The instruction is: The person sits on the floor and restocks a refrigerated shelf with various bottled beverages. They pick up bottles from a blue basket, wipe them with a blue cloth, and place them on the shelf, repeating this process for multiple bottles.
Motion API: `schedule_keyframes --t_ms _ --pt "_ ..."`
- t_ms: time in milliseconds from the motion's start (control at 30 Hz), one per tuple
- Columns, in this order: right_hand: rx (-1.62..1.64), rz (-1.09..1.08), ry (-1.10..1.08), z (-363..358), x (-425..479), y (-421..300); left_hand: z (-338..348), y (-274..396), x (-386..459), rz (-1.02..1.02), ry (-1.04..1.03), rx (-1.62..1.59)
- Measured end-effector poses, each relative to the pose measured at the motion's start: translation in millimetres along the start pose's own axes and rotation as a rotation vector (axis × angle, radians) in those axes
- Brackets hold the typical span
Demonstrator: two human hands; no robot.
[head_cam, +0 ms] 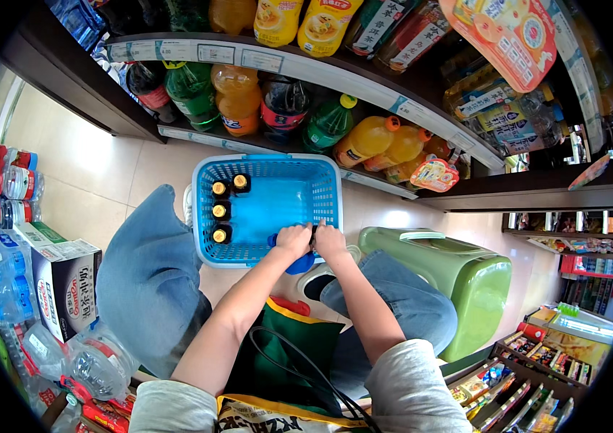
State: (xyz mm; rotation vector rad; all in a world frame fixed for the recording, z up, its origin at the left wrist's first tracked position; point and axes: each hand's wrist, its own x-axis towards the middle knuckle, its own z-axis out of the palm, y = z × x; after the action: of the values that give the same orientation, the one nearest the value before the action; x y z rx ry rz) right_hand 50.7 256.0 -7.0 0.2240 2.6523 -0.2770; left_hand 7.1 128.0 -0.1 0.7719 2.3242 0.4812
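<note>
Both hands meet over the near right corner of a blue plastic shopping basket [268, 157]. My left hand [294, 241] is closed around what looks like a blue cloth [301, 264], which shows on either side of it. My right hand [330, 241] grips a small dark object [313, 237] between the two hands. Most of that object is hidden by the fingers, so its kind is unclear. Inside the basket, several dark bottles with yellow caps [221, 210] stand upright along the left side.
Ahead, drink shelves [339, 76] hold soda and juice bottles. A green plastic bin-like container [479, 292] stands right of my knee. To the left are a carton [68, 287] and large water bottles [6, 276]. Snack racks [523, 400] fill the lower right.
</note>
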Motion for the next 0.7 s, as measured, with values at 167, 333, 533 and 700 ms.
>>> schedule_keyframes --t_ms 167,333,533,700 --pt "0.078 -0.064 0.050 -5.0 -2.3 -14.7 3.1 -9.7 -18.1 0.035 0.119 -0.039" --pt "0.184 -0.203 0.073 -4.9 2.5 -73.1 -8.8 -42.2 -56.2 -0.033 0.174 0.068" --pt "0.229 -0.281 0.013 20.5 21.6 -148.8 -17.8 -94.5 -98.9 -0.227 0.191 0.160" --pt "0.281 -0.250 0.024 29.8 24.4 -173.9 -24.3 -100.9 -109.1 -0.408 0.208 0.080"
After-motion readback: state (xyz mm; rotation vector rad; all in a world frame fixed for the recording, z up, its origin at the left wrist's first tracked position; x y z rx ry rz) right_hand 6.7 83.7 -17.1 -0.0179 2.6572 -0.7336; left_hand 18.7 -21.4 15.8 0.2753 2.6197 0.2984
